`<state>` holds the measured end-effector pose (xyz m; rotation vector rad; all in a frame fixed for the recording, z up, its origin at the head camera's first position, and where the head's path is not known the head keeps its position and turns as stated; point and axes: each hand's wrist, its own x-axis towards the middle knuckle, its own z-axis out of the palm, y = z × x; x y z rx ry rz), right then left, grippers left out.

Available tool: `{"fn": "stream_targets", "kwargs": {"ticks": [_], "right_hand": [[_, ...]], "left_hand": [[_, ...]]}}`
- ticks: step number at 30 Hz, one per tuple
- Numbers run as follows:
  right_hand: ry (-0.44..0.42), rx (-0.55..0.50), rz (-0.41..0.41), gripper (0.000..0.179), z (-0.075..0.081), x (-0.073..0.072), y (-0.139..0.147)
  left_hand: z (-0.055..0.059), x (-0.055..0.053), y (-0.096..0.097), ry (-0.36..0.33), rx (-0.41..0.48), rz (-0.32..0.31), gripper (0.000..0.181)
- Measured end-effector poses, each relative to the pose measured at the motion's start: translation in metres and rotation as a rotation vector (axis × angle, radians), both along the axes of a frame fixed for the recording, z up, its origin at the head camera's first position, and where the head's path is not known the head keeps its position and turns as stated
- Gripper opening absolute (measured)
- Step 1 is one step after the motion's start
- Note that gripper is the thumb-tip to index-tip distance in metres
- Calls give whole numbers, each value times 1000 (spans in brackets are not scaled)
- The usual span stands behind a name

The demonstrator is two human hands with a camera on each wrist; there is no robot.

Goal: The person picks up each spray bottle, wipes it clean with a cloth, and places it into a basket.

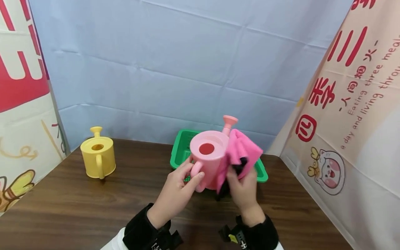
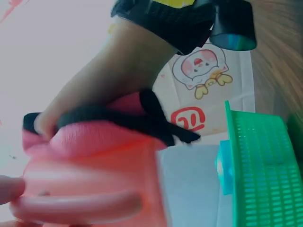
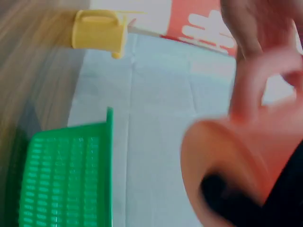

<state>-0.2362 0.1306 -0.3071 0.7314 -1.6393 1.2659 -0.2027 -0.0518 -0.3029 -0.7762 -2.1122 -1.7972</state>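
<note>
Near green basket [image 1: 180, 149], pink can [image 1: 212, 163]

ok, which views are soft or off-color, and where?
Head: evenly lit, yellow watering can fairly crisp, right hand slightly smeared; left wrist: hazy, cool cast, pink watering can and pink cloth blurred; right wrist: also hazy, pink watering can's handle smeared, green basket's mesh readable.

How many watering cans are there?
2. The yellow watering can stands on the table at the left; the pink watering can is in the left hand, before the green basket. Part of the basket's inside is hidden.
</note>
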Motion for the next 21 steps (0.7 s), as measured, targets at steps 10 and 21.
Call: {"fn": "stream_targets", "kwargs": {"ticks": [10,21], "right_hand": [[363,354,-246,73,-4,2,-22],[-175,-185,200,8,5,3,16]], "left_hand": [[1,-4,-2,7,29,56,18],[2,3,1,20,73,-52,13]]}}
